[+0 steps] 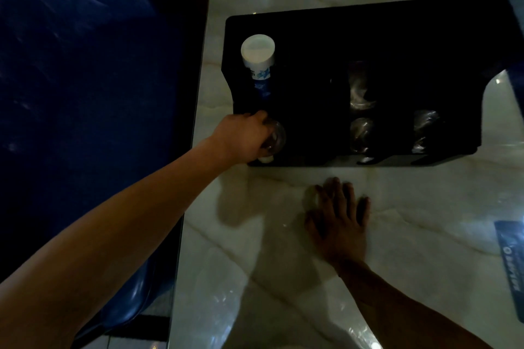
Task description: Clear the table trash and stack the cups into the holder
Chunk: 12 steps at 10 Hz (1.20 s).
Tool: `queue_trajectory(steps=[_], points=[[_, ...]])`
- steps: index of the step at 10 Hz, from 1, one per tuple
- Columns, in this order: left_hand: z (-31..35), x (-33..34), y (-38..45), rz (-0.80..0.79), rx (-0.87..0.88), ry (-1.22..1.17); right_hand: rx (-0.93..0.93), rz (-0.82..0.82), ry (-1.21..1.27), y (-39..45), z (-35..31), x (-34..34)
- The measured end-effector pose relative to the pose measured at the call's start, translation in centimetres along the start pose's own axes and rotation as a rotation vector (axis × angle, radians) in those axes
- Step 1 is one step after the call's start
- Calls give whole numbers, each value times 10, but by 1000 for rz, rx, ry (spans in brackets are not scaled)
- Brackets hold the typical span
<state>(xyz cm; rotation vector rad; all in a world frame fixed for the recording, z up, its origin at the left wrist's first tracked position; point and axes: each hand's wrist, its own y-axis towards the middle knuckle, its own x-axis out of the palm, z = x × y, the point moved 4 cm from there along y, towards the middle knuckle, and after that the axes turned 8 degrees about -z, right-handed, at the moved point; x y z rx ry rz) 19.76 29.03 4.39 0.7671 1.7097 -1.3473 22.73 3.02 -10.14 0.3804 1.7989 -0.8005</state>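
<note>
A black cup holder [312,37] stands on the pale marble table [411,207]. In its back left slot sits a stack of white paper cups [258,54] with blue print. Clear plastic cups fill other slots, one stack in the middle [360,88] and another at the right [425,129]. My left hand [241,137] is closed around a clear plastic cup [276,137] at the holder's front left slot. My right hand [338,218] lies flat on the table in front of the holder, fingers spread, holding nothing.
A dark blue seat [85,79] runs along the table's left edge. A blue printed card or packet [510,252] lies at the right edge of the table. The light is dim.
</note>
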Motion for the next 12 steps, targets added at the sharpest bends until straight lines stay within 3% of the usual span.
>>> queue_trajectory(steps=[4,8,10,11,12], points=[[5,2,1,14,-30,20,7,4,-21,1,1,1],[9,0,-12,-3,-74,-11,3,-143,51,2,-1,-24],[22,0,-47,199,-128,-325,-43,-260,87,2,4,-67],[36,10,-75,404,-214,-538,-15,-383,144,5,11,-87],[47,24,-90,463,-292,-647,-25,-446,129,0,14,-95]])
